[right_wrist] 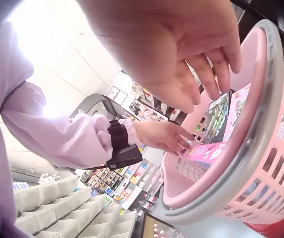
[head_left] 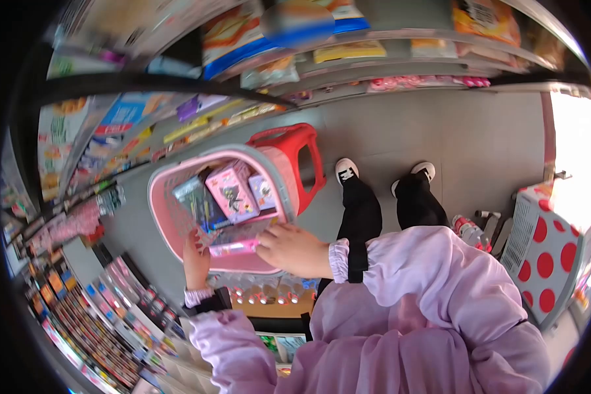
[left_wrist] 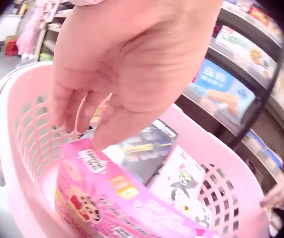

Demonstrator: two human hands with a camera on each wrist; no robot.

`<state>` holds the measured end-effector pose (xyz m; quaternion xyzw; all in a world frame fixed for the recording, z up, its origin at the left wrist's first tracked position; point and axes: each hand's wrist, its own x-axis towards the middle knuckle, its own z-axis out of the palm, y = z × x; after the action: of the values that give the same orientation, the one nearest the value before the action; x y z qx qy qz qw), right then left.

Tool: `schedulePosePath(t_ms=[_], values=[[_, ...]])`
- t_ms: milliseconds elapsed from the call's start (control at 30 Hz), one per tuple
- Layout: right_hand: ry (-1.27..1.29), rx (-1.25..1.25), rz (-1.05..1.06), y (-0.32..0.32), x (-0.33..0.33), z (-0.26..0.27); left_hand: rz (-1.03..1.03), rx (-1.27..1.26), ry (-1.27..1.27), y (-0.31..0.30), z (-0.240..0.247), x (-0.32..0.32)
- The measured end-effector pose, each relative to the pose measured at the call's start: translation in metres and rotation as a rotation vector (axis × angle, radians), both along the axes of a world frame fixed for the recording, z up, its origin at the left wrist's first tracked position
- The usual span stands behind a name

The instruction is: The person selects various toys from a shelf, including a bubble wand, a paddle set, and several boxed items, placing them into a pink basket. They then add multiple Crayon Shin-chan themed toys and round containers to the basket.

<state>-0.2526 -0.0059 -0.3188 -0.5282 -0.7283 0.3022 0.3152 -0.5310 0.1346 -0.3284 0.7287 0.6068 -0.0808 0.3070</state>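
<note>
A bright pink box (left_wrist: 117,193) with cartoon print lies at the near side inside the pink basket (head_left: 162,190). My left hand (left_wrist: 132,74) pinches its left corner, thumb tip on the edge. The right hand (head_left: 292,251) hangs over the near right rim by the box's other end, its fingers (right_wrist: 201,74) loosely bent with nothing between them. Deeper in the basket are a pink-purple box with a dark cartoon figure (head_left: 232,192), a smaller lilac box (head_left: 262,190) and a dark transparent-looking package (head_left: 194,200).
A red stool (head_left: 314,157) stands right beside the basket. Shelves of packaged snacks (head_left: 243,39) run along the far side and left. Small goods fill a rack (head_left: 88,328) at lower left. A red-dotted white crate (head_left: 538,256) stands at right, near bottles (head_left: 469,231).
</note>
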Motion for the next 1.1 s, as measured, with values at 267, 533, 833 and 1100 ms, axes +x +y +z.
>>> schedulePosePath(t_ms=[267,533,833,1100], values=[[0.236,-0.021,-0.218,-0.055,0.096,0.001,-0.430,0.059,-0.250,-0.042,0.064,0.213],[0.142,-0.079,-0.686,-0.160,0.243,-0.027,-0.791,-0.184,-0.360,-0.116,0.028,0.403],[0.196,-0.285,-0.942,-0.281,0.365,-0.054,-0.591,-0.600,-0.556,-0.203,-0.049,0.562],[0.193,-0.267,-1.174,-0.338,0.433,-0.091,-0.625,-0.609,-0.519,-0.262,-0.117,0.667]])
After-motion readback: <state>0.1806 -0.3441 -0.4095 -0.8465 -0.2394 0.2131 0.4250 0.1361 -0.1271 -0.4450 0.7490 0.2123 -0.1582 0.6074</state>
